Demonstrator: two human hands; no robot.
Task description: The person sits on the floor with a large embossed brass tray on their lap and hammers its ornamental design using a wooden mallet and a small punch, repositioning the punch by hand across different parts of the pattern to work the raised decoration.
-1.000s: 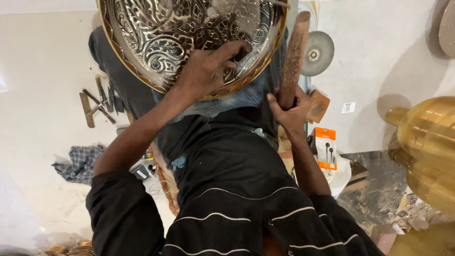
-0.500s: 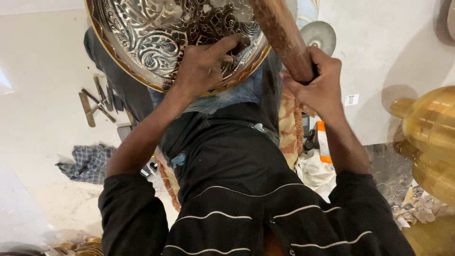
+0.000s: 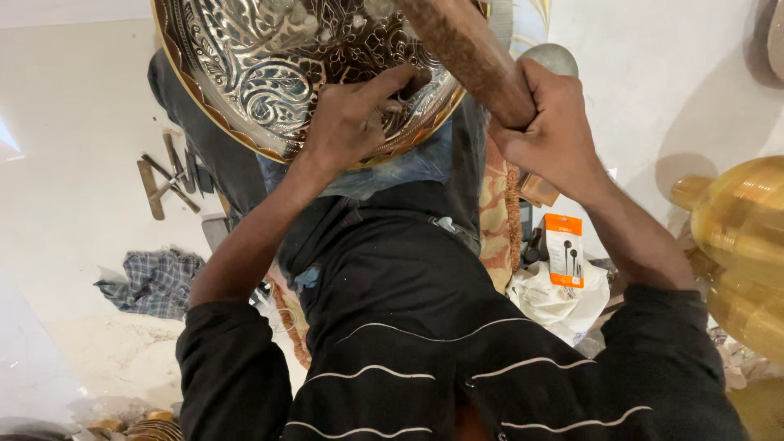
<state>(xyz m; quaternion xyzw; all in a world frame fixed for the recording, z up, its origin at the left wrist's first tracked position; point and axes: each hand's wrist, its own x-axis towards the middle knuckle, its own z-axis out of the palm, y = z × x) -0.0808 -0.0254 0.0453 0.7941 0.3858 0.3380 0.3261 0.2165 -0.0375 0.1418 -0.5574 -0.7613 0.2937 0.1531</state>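
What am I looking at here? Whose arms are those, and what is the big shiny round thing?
The camera sits on a person's head and looks straight down, so you see their own body and arms from above. There is no machine, just two bare hands. The big shiny thing is a round metal plate with swirly patterns cut into it, resting on the person's lap. The left hand presses on the plate, with its fingertips bunched together; I cannot tell if they pinch a small tool. The right hand grips a thick wooden handle, raised above the plate. On the pale floor around them lie some metal tools, a checked cloth, an orange packet and, at the right edge, a big golden brass pot.
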